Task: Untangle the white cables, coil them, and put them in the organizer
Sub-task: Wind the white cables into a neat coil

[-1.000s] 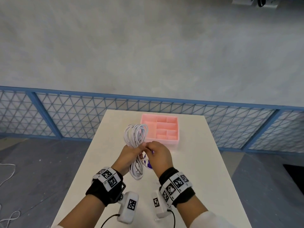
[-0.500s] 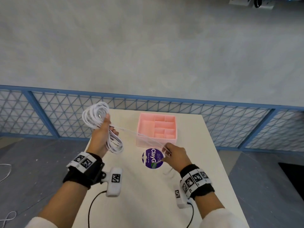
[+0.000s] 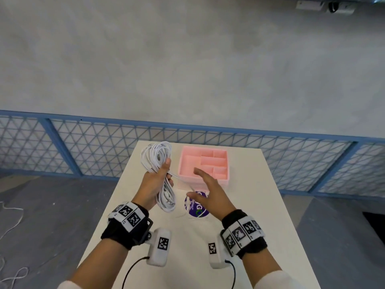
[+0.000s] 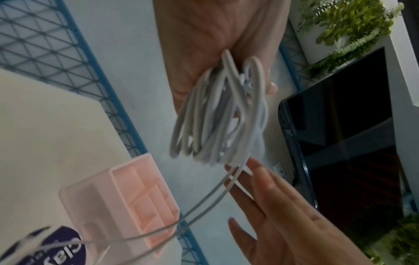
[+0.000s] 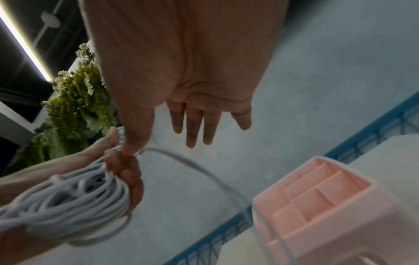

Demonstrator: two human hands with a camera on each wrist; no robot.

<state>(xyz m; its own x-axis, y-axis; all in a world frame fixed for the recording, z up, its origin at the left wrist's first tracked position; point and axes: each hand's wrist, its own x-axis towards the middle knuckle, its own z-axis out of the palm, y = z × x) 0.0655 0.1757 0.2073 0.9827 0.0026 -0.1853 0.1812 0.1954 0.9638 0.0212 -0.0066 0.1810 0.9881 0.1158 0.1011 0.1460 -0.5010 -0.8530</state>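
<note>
We stand at a white table with a pink box on it. Our left hand grips the soft, light bunch of cables around its middle, above the table. Our right hand is spread flat, holding nothing. One loose end hangs down; we think it could slip, so we should grab there.

Head view: bright, even, diffuse light with faint shadows on the table; straight rails bow from wide-angle distortion. Wrist views: dimmer, bluish and soft, with motion blur on the cables and the organizer. A ceiling light strip glares at upper left.
</note>
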